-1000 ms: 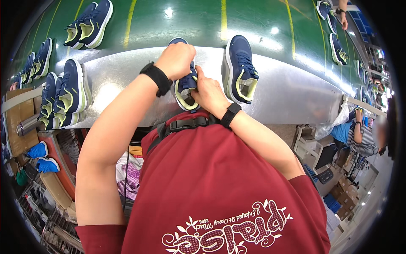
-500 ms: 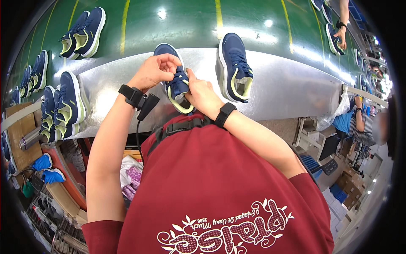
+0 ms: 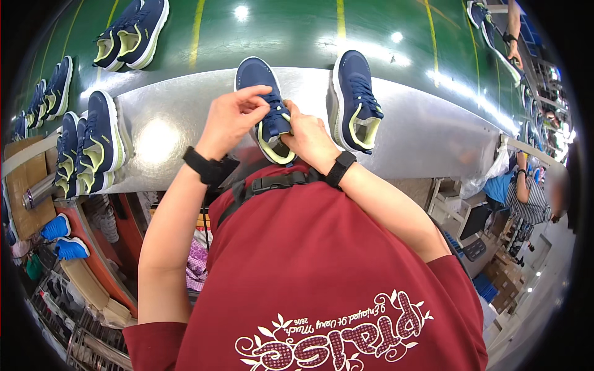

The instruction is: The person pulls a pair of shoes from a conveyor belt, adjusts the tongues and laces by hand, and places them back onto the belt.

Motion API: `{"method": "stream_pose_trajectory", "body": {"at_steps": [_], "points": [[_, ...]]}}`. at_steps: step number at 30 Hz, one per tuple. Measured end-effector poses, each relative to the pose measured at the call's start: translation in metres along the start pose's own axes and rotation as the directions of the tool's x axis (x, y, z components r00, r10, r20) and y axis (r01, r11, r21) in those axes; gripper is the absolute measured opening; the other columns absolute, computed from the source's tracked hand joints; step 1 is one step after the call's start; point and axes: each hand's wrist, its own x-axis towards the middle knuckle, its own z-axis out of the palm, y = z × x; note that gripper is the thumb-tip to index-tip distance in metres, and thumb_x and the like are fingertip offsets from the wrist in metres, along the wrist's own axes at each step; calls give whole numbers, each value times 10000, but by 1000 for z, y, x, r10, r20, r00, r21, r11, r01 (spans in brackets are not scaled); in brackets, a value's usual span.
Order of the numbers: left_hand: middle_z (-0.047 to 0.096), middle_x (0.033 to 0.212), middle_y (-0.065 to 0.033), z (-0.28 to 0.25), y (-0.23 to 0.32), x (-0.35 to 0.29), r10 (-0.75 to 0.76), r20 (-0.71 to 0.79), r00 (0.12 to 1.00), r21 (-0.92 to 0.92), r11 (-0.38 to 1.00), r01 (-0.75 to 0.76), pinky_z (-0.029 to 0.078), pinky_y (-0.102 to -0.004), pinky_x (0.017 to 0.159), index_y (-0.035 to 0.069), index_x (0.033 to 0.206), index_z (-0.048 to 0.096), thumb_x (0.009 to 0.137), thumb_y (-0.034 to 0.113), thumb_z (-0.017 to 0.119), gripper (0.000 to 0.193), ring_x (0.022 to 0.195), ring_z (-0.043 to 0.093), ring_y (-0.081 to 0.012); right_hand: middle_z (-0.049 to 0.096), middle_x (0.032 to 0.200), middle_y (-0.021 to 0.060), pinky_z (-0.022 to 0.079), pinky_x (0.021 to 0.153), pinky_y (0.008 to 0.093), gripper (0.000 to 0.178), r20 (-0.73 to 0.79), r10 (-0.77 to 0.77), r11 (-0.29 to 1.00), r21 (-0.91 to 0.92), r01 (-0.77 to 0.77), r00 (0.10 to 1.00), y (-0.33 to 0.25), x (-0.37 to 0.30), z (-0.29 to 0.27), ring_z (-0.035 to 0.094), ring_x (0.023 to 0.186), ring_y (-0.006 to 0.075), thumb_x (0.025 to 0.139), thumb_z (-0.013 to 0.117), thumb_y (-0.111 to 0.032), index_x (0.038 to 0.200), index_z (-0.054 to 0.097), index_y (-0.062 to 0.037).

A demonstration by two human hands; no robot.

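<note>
A navy sneaker (image 3: 255, 73) with a lime lining stands on the metal ledge in front of me, its heel toward my body. My left hand (image 3: 232, 123) is closed over its left side, thumb and forefinger curled together at the laces; what lies between the fingertips is too small to make out. On the shoe's right side, my right hand (image 3: 311, 137) grips the collar and tongue area, covering part of the opening. A second navy sneaker (image 3: 357, 93) stands apart to the right, untouched, laces in place.
The metal ledge (image 3: 427, 130) borders a green conveyor belt (image 3: 278, 31) with yellow lines. Navy sneakers (image 3: 102, 139) stand at the ledge's left end, and another pair (image 3: 139, 34) rides the belt. Blue shoes (image 3: 71, 248) lie lower left. Another person's hand (image 3: 515, 55) reaches in far right.
The view has shifted slightly, so the ledge shoes appear further right. My left hand's fingers have moved a little down the laces; my right hand keeps its grip. The belt pair has moved up and right.
</note>
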Motion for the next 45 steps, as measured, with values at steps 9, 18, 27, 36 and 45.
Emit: {"method": "stream_pose_trajectory", "body": {"at_steps": [9, 18, 27, 36, 45], "points": [[662, 787, -173, 20, 26, 12, 237, 13, 971, 700, 692, -178, 519, -378, 668, -6, 1001, 663, 768, 64, 626, 246, 734, 649, -321, 630, 822, 284, 501, 768, 450, 663, 35, 66, 997, 23, -67, 997, -4, 0, -3, 633, 822, 418, 712, 643, -58, 1304, 375, 70], [605, 659, -183, 19, 25, 35, 310, 225, 924, 767, 528, -364, 479, -447, 624, 0, 814, 622, 662, 3, 583, 157, 690, 615, -367, 641, 809, 238, 513, 709, 448, 621, -41, 3, 1000, -7, -3, 999, 4, 0, 8, 635, 791, 406, 716, 659, -51, 1251, 391, 111], [613, 689, -54, 25, 11, -4, 445, -119, 888, 715, 659, -234, 473, -355, 609, 57, 900, 621, 660, 7, 642, 246, 664, 599, -227, 632, 776, 264, 516, 681, 450, 652, -4, 26, 999, -28, -26, 1000, 2, -1, 6, 642, 736, 409, 727, 627, -28, 1292, 353, 151], [568, 1189, -135, -4, 11, -25, 350, -251, 903, 577, 802, -150, 498, -334, 847, 93, 1272, 548, 760, -69, 516, 537, 1057, 568, -274, 636, 789, 262, 514, 698, 456, 597, -30, -5, 1000, -8, 5, 1000, 2, -1, 6, 637, 762, 421, 729, 623, -16, 1261, 383, 109], [594, 1173, -116, 2, -7, -31, 345, -233, 909, 589, 794, -150, 480, -345, 902, 75, 1069, 667, 777, -70, 533, 352, 1084, 564, -268, 634, 771, 253, 510, 694, 453, 571, -54, -57, 998, -2, 57, 997, 2, -1, 5, 637, 761, 412, 728, 606, -9, 1249, 400, 101]]}}
